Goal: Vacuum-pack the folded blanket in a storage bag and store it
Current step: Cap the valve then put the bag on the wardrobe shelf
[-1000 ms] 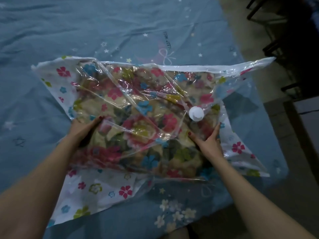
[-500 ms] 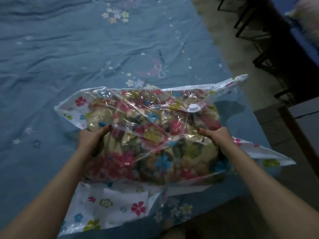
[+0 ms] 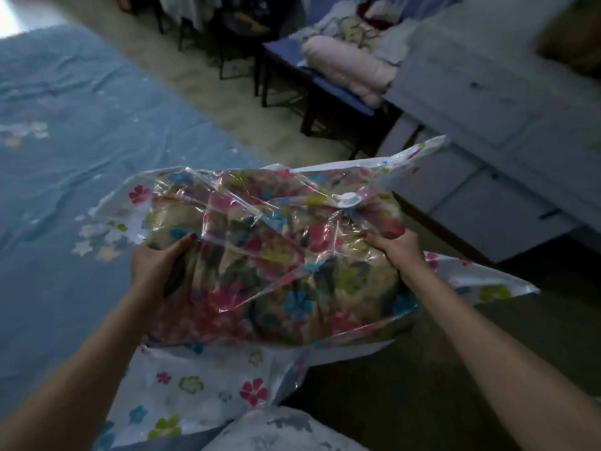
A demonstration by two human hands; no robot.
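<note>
A clear storage bag [image 3: 182,388] with flower-print edges holds the folded floral blanket [image 3: 276,265]. The bag is lifted off the bed, in front of me. My left hand [image 3: 156,265] grips its left side, thumb on top. On the right side my right hand [image 3: 395,247] grips it, just below the white round valve [image 3: 350,199]. The bag's loose printed flaps hang down at the bottom and stick out to the right.
The blue bed sheet [image 3: 65,157] with star and flower prints lies to the left. A grey cabinet with drawers [image 3: 487,131] stands at the right. A dark-framed table or cot [image 3: 325,92] with pink bedding [image 3: 351,68] stands behind, across a pale floor [image 3: 208,83].
Both hands have lifted the bag off the bed and carried it to the right, off the bed's edge. My view has turned right toward the cabinet.
</note>
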